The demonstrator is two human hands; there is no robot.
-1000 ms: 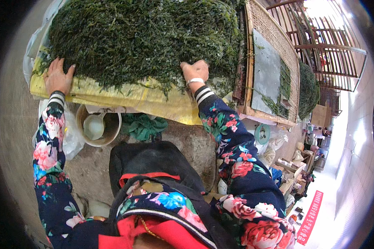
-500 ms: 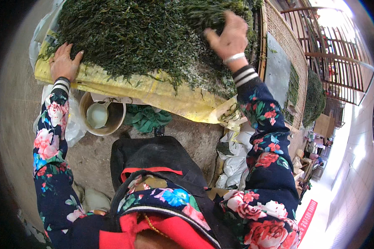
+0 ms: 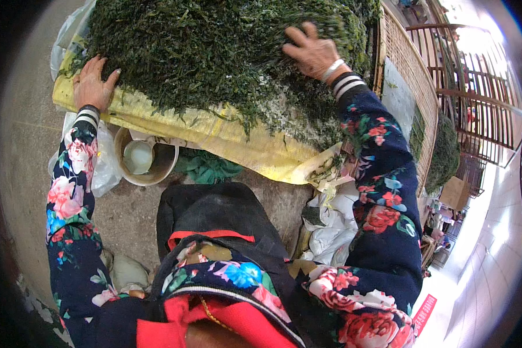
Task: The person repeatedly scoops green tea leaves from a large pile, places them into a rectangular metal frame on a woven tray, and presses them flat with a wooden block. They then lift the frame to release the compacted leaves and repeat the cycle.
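Note:
A wide heap of dark green leafy strands point(image 3: 197, 64), like seaweed, lies on a yellow woven sheet point(image 3: 214, 139). White grains are scattered through it, mostly toward its near right part. My left hand point(image 3: 93, 84) rests at the heap's near left edge, fingers stretched out and pressing lightly on strands and sheet. Over the right part of the heap, my right hand point(image 3: 314, 53) is open, palm down with fingers spread, and touches the strands. Just beyond its fingers the greens are smeared by motion. Neither hand grips anything that I can see.
Below the sheet's edge stand a round pot point(image 3: 148, 162) with a pale ladle or cup inside, a green cloth point(image 3: 206, 166) and a clear plastic bag point(image 3: 104, 156). White sacks point(image 3: 330, 226) lie at right. Woven racks point(image 3: 414, 64) and another green heap point(image 3: 445, 153) are farther right.
My right hand has turned and come slightly left and down, its fingers now spread against the greens. My left hand stays at the same edge. The whole view has shifted a little.

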